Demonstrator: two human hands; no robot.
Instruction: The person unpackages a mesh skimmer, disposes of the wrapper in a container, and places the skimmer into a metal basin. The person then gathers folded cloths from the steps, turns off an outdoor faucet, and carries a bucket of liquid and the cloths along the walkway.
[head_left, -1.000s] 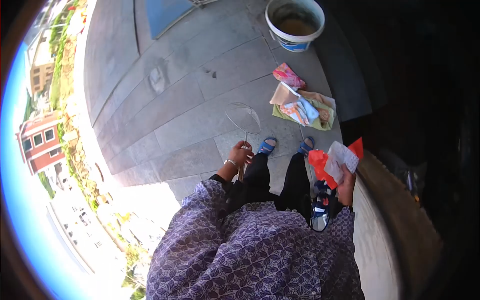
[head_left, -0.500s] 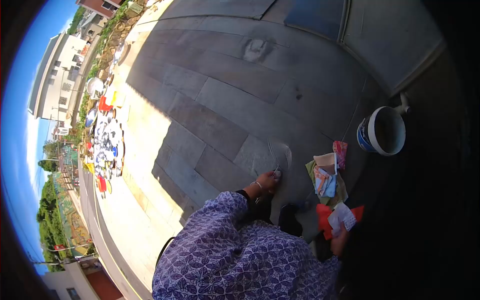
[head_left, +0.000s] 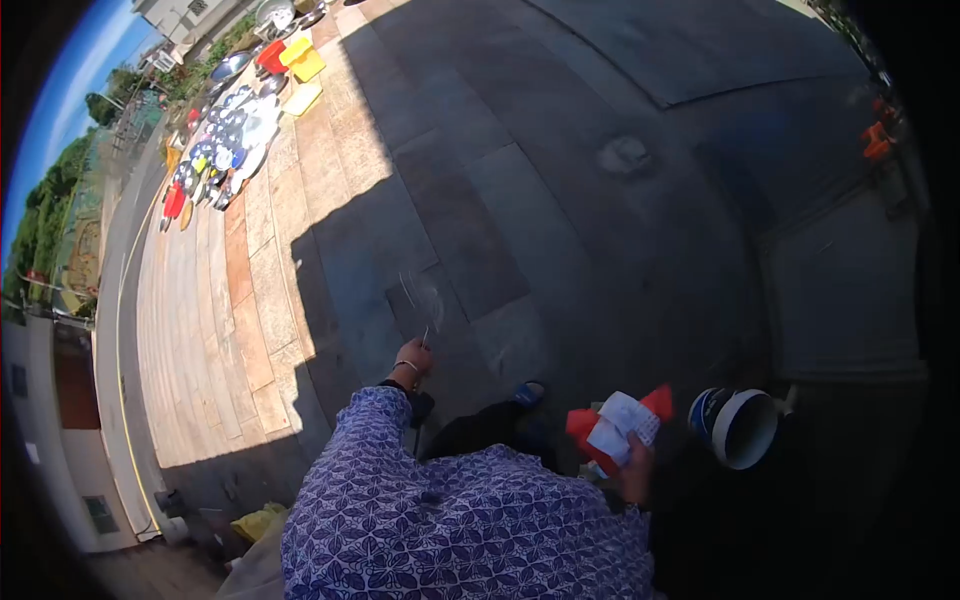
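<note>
Our view swings left from the earlier frame: the paving [head_left: 470, 190] turns beneath us, the massed wares [head_left: 232, 138] rise at upper left, and the bucket [head_left: 724, 422] drops lower at our right. Our right hand [head_left: 637, 466] clasps a red and white bundle [head_left: 622, 420], near the bucket. Our left hand [head_left: 413, 361] grasps a strainer [head_left: 425, 300], its blurred mesh ring pointing away from us over the shade.

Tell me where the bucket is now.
In the head view, the white-and-blue bucket is at lower right, just right of the right hand and the red-and-white bundle it holds.
</note>
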